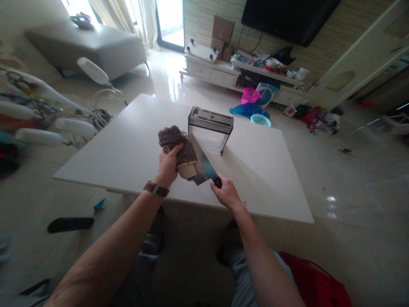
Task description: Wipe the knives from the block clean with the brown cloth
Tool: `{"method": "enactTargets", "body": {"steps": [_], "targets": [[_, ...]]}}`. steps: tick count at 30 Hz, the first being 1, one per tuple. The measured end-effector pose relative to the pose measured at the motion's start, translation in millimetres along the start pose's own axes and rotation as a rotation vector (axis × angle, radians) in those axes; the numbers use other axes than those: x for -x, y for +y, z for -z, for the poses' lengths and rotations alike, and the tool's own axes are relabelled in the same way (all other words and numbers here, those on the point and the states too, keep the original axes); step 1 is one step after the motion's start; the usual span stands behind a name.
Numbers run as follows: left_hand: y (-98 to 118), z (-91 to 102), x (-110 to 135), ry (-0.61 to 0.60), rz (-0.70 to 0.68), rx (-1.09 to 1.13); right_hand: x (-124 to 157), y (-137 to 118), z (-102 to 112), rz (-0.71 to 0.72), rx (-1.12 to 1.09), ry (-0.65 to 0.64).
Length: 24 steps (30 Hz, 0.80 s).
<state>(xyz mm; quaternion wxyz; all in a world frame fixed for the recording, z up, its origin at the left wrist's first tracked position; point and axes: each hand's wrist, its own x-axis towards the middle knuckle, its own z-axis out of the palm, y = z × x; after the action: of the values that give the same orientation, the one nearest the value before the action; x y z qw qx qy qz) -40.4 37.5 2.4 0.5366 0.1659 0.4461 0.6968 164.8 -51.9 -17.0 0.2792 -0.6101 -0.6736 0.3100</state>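
My left hand [168, 164] is closed round a brown fuzzy cloth [178, 147] with a beige underside, held above the white table [128, 149]. My right hand [226, 192] grips the dark handle of a broad cleaver [202, 164]. The flat steel blade points up and away, and the cloth rests against its left face. Behind the blade stands a clear knife block [211, 132] with a dark slotted top. A brown watch strap sits on my left wrist.
A drying rack with white bars [47, 119] stands left of the table. A grey sofa [86, 47] is at the back left, a TV cabinet [243, 72] and pink and blue baskets [252, 102] beyond. A red stool [316, 281] is at my right knee.
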Motion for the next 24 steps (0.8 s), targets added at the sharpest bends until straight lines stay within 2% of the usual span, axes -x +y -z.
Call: {"method": "enactTargets", "body": {"steps": [24], "targets": [[-0.1,1.3,0.7,-0.03,0.023,-0.001,-0.9,-2.4,-2.2,-0.008,0.014,0.001]]}}
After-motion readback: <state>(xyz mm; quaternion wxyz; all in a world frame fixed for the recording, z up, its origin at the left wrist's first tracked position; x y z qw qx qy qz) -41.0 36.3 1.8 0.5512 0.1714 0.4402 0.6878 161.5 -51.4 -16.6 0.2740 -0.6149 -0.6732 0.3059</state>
